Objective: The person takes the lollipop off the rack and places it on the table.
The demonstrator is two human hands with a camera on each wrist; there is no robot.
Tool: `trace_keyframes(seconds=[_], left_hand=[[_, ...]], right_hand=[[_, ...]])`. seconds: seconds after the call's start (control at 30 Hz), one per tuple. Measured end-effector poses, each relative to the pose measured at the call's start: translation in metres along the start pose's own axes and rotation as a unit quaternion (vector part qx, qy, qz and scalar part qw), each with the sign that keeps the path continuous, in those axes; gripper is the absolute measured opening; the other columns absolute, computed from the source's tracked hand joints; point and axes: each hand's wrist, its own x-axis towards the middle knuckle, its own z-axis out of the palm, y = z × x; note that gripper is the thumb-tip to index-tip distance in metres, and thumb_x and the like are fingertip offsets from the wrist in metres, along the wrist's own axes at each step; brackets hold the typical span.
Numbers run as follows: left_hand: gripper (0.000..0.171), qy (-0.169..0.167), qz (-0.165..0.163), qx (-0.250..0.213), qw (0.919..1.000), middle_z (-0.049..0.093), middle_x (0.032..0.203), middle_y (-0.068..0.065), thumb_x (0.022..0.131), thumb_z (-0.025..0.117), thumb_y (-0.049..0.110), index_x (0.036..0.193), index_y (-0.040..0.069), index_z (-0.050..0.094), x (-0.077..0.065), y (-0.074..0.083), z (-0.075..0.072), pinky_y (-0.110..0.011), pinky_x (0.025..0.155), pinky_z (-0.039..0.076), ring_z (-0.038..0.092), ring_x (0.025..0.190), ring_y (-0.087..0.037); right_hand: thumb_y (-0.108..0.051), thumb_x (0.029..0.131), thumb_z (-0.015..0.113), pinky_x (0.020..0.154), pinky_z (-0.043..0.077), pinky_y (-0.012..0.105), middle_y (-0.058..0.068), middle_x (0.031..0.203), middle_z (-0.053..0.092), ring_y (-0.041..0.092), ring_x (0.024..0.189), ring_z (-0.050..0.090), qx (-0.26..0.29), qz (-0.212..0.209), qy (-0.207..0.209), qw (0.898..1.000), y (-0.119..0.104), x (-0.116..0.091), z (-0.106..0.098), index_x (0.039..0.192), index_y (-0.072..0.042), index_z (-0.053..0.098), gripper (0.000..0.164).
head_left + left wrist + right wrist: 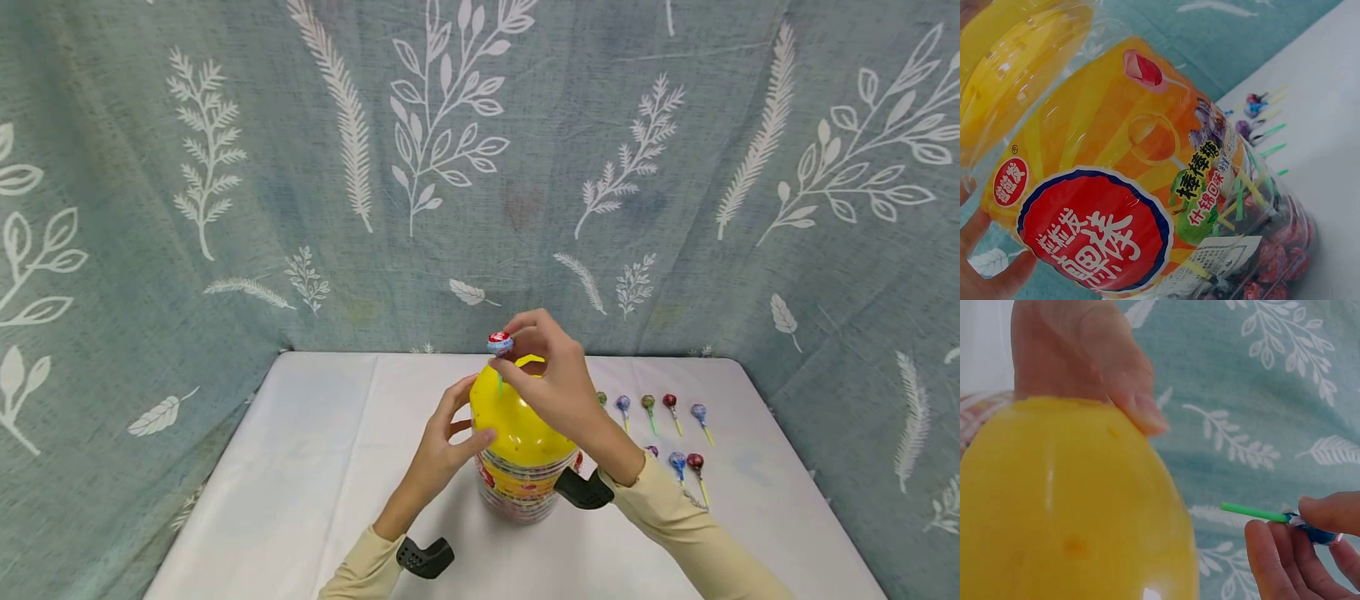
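Observation:
A clear plastic candy jar (517, 504) with a domed yellow lid (517, 429) stands upright on the table; an orange label (1110, 119) wraps its side. Through its lower wall in the left wrist view, wrapped lollipops (1282, 256) and coloured sticks are visible. My left hand (448, 454) grips the jar's left side near the lid, thumb toward the front. Above the lid, my right hand (551, 379) pinches a lollipop (499, 343) with a blue and red wrapper. In the right wrist view its green stick (1250, 512) points away from the fingers.
Several loose lollipops (670, 402) lie in rows on the white table (315, 467), to the right of the jar; my right forearm partly hides them. A grey-green curtain (517, 267) with white leaf prints hangs behind and at both sides.

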Motion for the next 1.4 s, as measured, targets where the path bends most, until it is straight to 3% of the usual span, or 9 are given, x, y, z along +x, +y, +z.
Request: trace_keyframes(seconds=[0.2,0.43,0.6,1.07,1.3,1.4], left_hand=[[0.066,0.006,0.006,0.005,1.0000,0.040,0.144,-0.006,0.087,0.064,0.015,0.145,0.010,0.033,-0.001,0.003,0.000,-0.051,0.095,0.039,0.038,0.129,-0.028],[0.064,0.008,0.008,0.005,0.9999,0.041,0.143,-0.005,0.087,0.063,0.015,0.144,0.011,0.034,-0.001,0.003,0.001,-0.053,0.095,0.038,0.037,0.130,-0.027],[0.065,0.007,0.014,0.002,0.9999,0.041,0.143,-0.006,0.086,0.064,0.016,0.144,0.010,0.034,-0.001,0.002,0.001,-0.053,0.094,0.039,0.037,0.130,-0.028],[0.065,0.009,0.026,0.000,0.9996,0.043,0.141,-0.007,0.085,0.064,0.016,0.144,0.010,0.035,0.000,0.002,0.002,-0.054,0.092,0.040,0.040,0.127,-0.028],[0.066,0.008,0.026,0.007,0.9996,0.043,0.141,-0.009,0.085,0.064,0.016,0.143,0.008,0.035,0.000,0.002,0.002,-0.053,0.092,0.040,0.040,0.127,-0.029],[0.066,0.011,0.027,0.006,0.9996,0.042,0.142,-0.008,0.085,0.064,0.016,0.144,0.010,0.034,0.001,-0.010,0.002,-0.054,0.092,0.040,0.039,0.128,-0.029]], right_hand=[[0.003,0.080,0.071,0.069,0.056,0.029,0.008,0.092,0.068,0.017,0.080,0.064,-0.008,0.011,0.004,1.000,-0.004,-0.007,-0.020,0.109,-0.009,0.053,0.035],[0.010,0.079,0.069,0.065,0.056,0.030,0.017,0.088,0.065,0.028,0.077,0.062,-0.022,0.024,0.017,0.999,-0.022,-0.017,-0.041,0.109,0.002,0.052,0.035],[0.012,0.078,0.068,0.061,0.055,0.028,0.017,0.084,0.063,0.025,0.076,0.061,-0.036,0.038,0.028,0.998,-0.027,-0.025,-0.055,0.109,0.005,0.053,0.035],[0.012,0.078,0.069,0.053,0.054,0.032,0.017,0.080,0.061,0.025,0.063,0.061,-0.090,0.049,0.043,0.994,-0.007,-0.049,-0.093,0.108,0.007,0.054,0.034],[0.006,0.078,0.072,0.051,0.053,0.030,0.010,0.080,0.061,0.015,0.062,0.062,-0.135,0.062,0.056,0.987,0.030,-0.066,-0.118,0.111,-0.003,0.056,0.037],[0.001,0.079,0.073,0.051,0.052,0.028,0.007,0.080,0.061,0.016,0.061,0.062,-0.153,0.075,0.058,0.984,0.042,-0.074,-0.128,0.111,-0.006,0.057,0.037]])
